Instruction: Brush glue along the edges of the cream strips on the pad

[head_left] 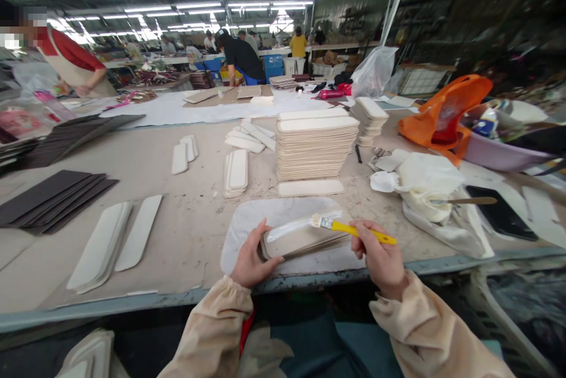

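Observation:
My right hand [381, 255] grips the yellow handle of a paintbrush [363, 231]. The brush's pale bristles touch the top piece of a small stack of rounded beige strips [289, 239]. A wet, shiny streak runs along the far edge of that top strip. Around the stack's left end my left hand [253, 257] is closed, thumb on the near side and fingers on the far side. Beneath the stack lies a white rounded sheet [241, 219] at the table's front edge. Just beyond it rests a single strip [309, 188], in front of a tall stack of strips [316, 148].
More strips [101, 245] and dark panels [48, 198] lie to the left. On the right are a white plastic bag [431, 180] with a wooden stick, a phone [499, 210], scissors [378, 154] and a lilac basin [504, 145]. Several people work farther back.

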The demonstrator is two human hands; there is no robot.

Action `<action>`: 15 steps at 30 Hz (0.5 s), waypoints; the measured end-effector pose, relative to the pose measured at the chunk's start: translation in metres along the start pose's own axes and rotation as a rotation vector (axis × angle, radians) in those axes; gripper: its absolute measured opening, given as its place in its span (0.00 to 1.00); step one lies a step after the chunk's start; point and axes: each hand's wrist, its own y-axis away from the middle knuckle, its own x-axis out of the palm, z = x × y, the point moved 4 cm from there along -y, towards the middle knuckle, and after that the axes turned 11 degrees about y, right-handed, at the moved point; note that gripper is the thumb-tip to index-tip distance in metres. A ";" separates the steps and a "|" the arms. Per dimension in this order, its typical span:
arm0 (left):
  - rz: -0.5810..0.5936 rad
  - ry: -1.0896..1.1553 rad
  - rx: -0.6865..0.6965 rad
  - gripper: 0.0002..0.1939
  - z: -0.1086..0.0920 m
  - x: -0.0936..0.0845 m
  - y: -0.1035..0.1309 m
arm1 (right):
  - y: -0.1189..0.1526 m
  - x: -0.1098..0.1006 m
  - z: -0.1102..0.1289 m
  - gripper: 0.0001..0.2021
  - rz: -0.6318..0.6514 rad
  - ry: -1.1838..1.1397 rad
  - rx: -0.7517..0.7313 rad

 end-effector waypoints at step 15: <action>0.016 -0.015 0.004 0.47 0.001 0.001 0.001 | 0.027 0.062 0.009 0.17 0.306 0.014 0.151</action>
